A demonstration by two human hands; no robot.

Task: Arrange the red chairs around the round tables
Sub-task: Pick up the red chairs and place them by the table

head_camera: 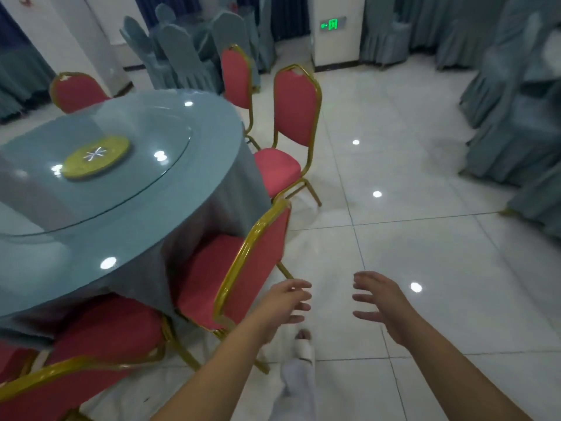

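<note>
A round table (194,189) with a grey-blue cloth and a glass turntable fills the left. Several red chairs with gold frames stand around it. The nearest chair (239,268) has its seat tucked under the cloth, its back toward me. Another chair (294,117) stands at the table's right side, and one more (100,344) at the bottom left. My left hand (285,302) hovers just right of the nearest chair's back, fingers apart, holding nothing. My right hand (379,299) is also open, over bare floor.
White tiled floor (425,177) spreads to the right. Chairs in grey-blue covers (516,132) line the right edge and the far back. A white pillar with a green exit sign (332,24) stands at the back. My foot in a white slipper (303,344) is below my hands.
</note>
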